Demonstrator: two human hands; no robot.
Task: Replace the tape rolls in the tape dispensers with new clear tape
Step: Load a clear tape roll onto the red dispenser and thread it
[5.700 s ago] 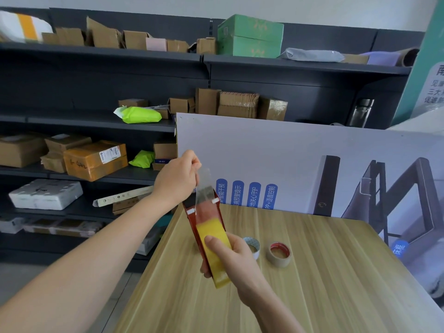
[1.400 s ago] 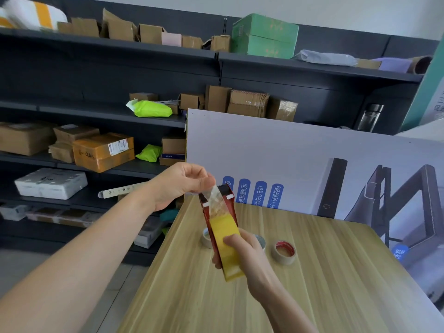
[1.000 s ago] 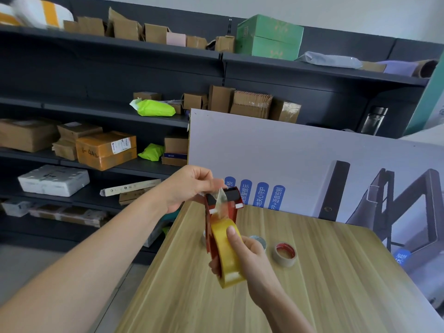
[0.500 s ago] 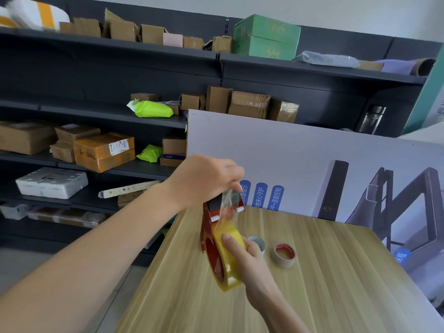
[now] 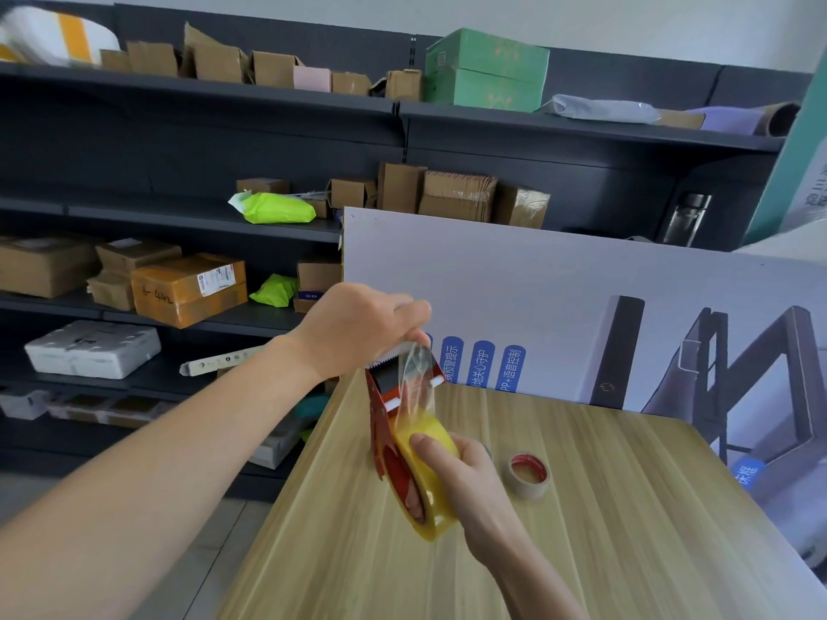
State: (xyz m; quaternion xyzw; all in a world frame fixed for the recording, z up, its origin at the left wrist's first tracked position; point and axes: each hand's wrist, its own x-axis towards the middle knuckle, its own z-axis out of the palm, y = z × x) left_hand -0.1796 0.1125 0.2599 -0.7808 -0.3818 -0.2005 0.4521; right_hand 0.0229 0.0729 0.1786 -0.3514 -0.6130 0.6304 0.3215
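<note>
A red tape dispenser [image 5: 379, 422] is held upright above the wooden table [image 5: 581, 521], with a yellowish roll of clear tape [image 5: 429, 490] mounted in it. My right hand [image 5: 461, 481] grips the roll and dispenser from the right, thumb on the roll's face. My left hand [image 5: 358, 328] pinches the loose clear tape end [image 5: 414, 369] above the dispenser's toothed blade. A nearly used-up roll with a red-lined core [image 5: 529, 475] lies on the table to the right.
A large printed board [image 5: 581, 306] leans along the table's back edge. Dark shelving [image 5: 179, 208] with cardboard boxes and green bags stands behind and to the left. The table's left edge drops to the floor.
My left hand pulled the tape end up from the roll and moved right over the blade. The dispenser turned so its red side shows more.
</note>
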